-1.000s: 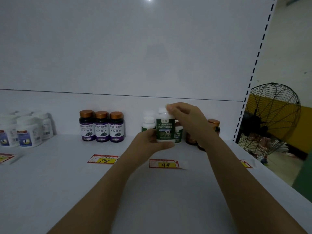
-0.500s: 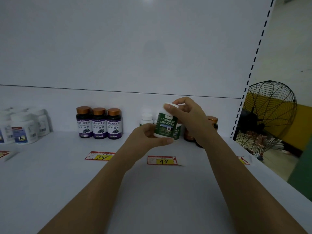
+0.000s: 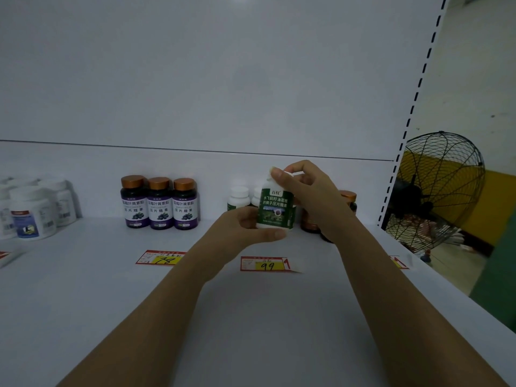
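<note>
I have the white plastic bottle with a dark green label [image 3: 275, 208] in both hands, lifted just clear of the white metal shelf [image 3: 251, 317] and above the red-and-yellow price tag marked 99 [image 3: 265, 264], label facing me. By my reading it is not yet shelved: what is left is to set it down upright in line with the matching white-capped bottles [image 3: 239, 197] just behind it, between the three purple-labelled bottles with copper caps [image 3: 159, 203] and the amber bottles [image 3: 348, 199] partly hidden by my wrist. My left hand [image 3: 240, 225] curls round the base from the left, thumb across the front lower edge. My right hand [image 3: 312, 195] arches over the top, fingertips pinching the cap. Both forearms are stretched well forward.
</note>
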The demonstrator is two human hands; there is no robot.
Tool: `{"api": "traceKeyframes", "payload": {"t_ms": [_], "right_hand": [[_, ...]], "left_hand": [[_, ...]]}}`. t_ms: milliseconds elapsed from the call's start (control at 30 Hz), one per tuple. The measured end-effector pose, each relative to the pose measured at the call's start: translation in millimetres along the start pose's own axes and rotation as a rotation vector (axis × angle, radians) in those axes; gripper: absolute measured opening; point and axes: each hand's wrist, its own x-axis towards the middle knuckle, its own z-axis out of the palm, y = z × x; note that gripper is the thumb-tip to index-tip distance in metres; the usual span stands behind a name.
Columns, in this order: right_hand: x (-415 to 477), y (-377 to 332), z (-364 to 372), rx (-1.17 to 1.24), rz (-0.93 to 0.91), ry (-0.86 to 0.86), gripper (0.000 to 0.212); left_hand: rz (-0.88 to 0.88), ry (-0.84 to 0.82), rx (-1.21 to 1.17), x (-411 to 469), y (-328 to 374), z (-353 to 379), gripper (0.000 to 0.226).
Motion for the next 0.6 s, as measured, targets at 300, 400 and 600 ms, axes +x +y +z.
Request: {"api": "traceKeyframes", "payload": {"t_ms": [300,400,600], "right_hand": [[-1.9,-4.2,-1.0,0.371,0.042,-0.159,0.02],[-1.7,-3.0,3.5,0.19,0.018,-0.149,0.027],[-0.4,2.9,2.2,0.161,0.033,-0.112,0.028]], "left_hand": [[-0.013,-0.005,-0.086,1.6,1.4,-1.9,0.049],[0.021,0.12,-0.007,2.8,-1.0,-1.8,0.044],[-0.002,0.063,-0.085,3.2,-2.9,-0.4,0.034]]}}
